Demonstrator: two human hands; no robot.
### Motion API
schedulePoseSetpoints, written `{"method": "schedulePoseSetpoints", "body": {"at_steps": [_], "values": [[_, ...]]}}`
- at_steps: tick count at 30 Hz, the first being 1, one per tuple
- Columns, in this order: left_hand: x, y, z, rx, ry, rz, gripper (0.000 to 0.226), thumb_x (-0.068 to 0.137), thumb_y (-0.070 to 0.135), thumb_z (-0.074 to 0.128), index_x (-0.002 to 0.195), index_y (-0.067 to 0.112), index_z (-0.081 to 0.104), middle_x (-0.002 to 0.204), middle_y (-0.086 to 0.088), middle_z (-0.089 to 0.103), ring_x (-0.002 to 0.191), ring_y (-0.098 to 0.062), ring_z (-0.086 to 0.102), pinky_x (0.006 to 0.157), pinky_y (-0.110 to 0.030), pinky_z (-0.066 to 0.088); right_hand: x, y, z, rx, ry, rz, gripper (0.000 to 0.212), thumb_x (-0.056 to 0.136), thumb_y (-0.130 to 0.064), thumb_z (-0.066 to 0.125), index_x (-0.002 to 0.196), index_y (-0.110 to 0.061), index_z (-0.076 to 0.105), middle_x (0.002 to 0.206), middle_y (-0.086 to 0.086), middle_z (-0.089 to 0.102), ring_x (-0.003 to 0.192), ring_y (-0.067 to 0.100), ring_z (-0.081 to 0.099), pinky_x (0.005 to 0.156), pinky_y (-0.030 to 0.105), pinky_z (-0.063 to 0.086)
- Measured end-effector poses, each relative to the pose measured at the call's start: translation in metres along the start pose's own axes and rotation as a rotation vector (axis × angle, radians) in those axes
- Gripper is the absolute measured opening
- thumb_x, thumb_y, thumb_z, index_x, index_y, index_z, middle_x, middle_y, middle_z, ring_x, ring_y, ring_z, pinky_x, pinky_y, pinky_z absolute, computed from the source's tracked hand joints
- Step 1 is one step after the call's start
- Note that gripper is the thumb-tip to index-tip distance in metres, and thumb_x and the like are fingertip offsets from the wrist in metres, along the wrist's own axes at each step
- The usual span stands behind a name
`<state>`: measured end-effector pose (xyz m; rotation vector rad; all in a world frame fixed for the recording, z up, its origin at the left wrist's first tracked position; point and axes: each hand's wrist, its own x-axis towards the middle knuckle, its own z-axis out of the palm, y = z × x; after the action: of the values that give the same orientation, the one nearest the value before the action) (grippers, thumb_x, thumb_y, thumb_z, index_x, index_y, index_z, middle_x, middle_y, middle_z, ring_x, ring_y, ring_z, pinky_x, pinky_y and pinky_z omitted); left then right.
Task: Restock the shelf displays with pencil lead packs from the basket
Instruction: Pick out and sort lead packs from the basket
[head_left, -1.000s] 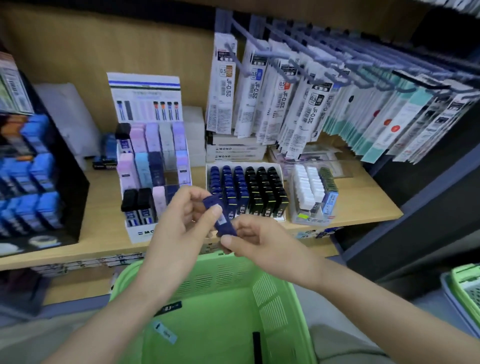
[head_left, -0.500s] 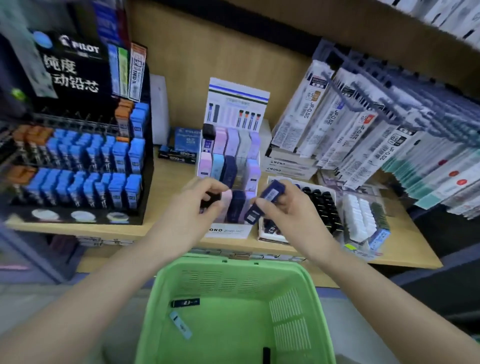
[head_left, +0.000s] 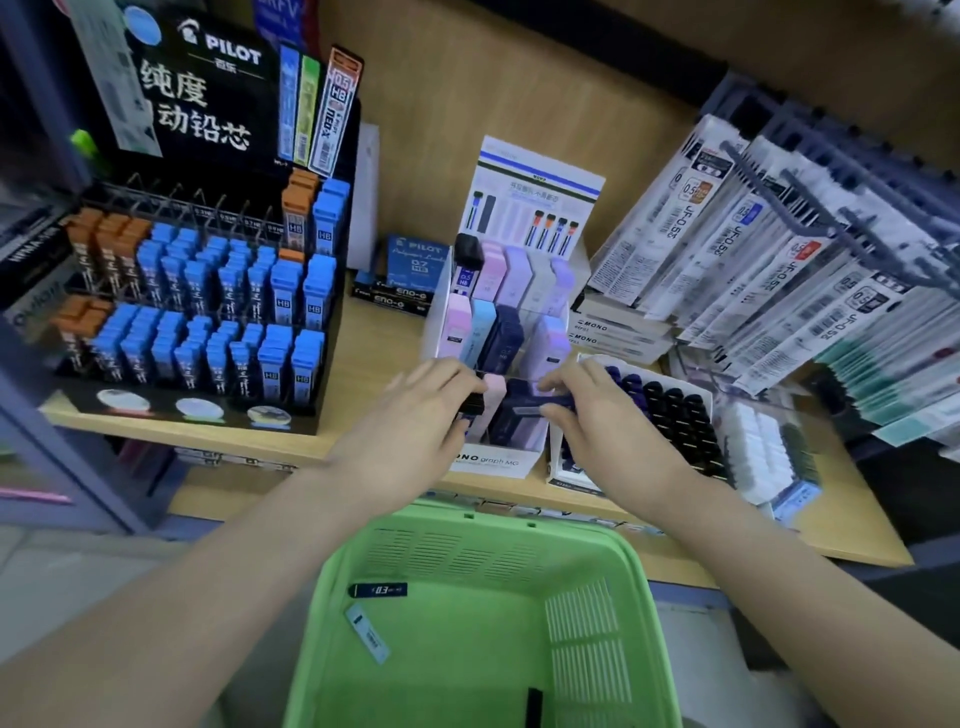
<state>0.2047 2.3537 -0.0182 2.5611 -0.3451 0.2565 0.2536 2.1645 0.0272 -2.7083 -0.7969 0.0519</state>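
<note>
My right hands' share first: the right hand (head_left: 597, 423) pinched a dark blue lead pack (head_left: 543, 405) between thumb and fingertips. The pack lay nearly flat, pointing left, just above the front row of the MONO display box (head_left: 491, 460). My left hand (head_left: 428, 415) was close beside it, fingers curled down over a black pack (head_left: 470, 404) standing at the left end of that same row — gripping it by the top. Between the two hands stood a pink pack (head_left: 493, 389), upright in the box, with more pastel and dark packs in the tiers behind it.

The box sat on the wooden shelf (head_left: 374, 343). Just to its right were rows of dark blue and black packs (head_left: 670, 415), partly under my right wrist. Well to the left stood the black PILOT display rack (head_left: 223, 93), full of blue and orange packs. Hanging refill packets (head_left: 753, 270) crowded the right side.

Below my forearms was the green basket (head_left: 519, 525) — a black 0.3 pack (head_left: 378, 590), a pale blue pack (head_left: 368, 633) and another dark pack (head_left: 534, 704) lay on its floor, apart from one another.
</note>
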Motion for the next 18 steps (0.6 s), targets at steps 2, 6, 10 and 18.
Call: {"method": "schedulePoseSetpoints", "body": {"at_steps": [2, 6, 10, 18], "values": [[-0.001, -0.002, 0.002, 0.001, 0.002, 0.007, 0.038, 0.097, 0.017, 0.044, 0.134, 0.022, 0.042, 0.133, 0.01, 0.04, 0.124, -0.006, 0.031, 0.095, -0.017, 0.02, 0.001, -0.004, 0.001, -0.013, -0.022, 0.02, 0.013, 0.097, -0.021, 0.049, 0.108, -0.015, 0.048, 0.102, -0.002, 0.051, 0.085, 0.022, 0.056, 0.08, 0.038, 0.044], [0.0, -0.004, 0.004, -0.014, 0.012, 0.015, 0.039, 0.095, 0.016, 0.046, 0.134, 0.021, 0.044, 0.132, 0.01, 0.04, 0.124, -0.006, 0.03, 0.097, -0.017, 0.022, 0.003, -0.001, 0.006, -0.106, -0.035, -0.049, 0.021, 0.093, -0.009, 0.055, 0.112, -0.015, 0.055, 0.108, 0.0, 0.052, 0.095, 0.02, 0.057, 0.077, 0.024, 0.042], [-0.001, -0.005, 0.006, -0.027, 0.021, 0.019, 0.039, 0.094, 0.015, 0.048, 0.132, 0.019, 0.045, 0.131, 0.009, 0.041, 0.123, -0.006, 0.031, 0.098, -0.018, 0.024, 0.002, -0.003, 0.013, -0.203, -0.055, -0.096, 0.042, 0.094, 0.002, 0.044, 0.131, -0.018, 0.041, 0.121, 0.001, 0.047, 0.107, 0.018, 0.053, 0.077, 0.022, 0.038], [-0.001, -0.004, 0.006, -0.019, 0.043, 0.029, 0.039, 0.094, 0.014, 0.048, 0.132, 0.019, 0.045, 0.132, 0.009, 0.041, 0.123, -0.004, 0.029, 0.1, -0.019, 0.024, 0.007, -0.003, 0.015, -0.18, -0.027, -0.12, 0.025, 0.097, -0.018, 0.049, 0.119, -0.011, 0.059, 0.112, 0.006, 0.056, 0.107, 0.022, 0.051, 0.086, 0.026, 0.038]]}}
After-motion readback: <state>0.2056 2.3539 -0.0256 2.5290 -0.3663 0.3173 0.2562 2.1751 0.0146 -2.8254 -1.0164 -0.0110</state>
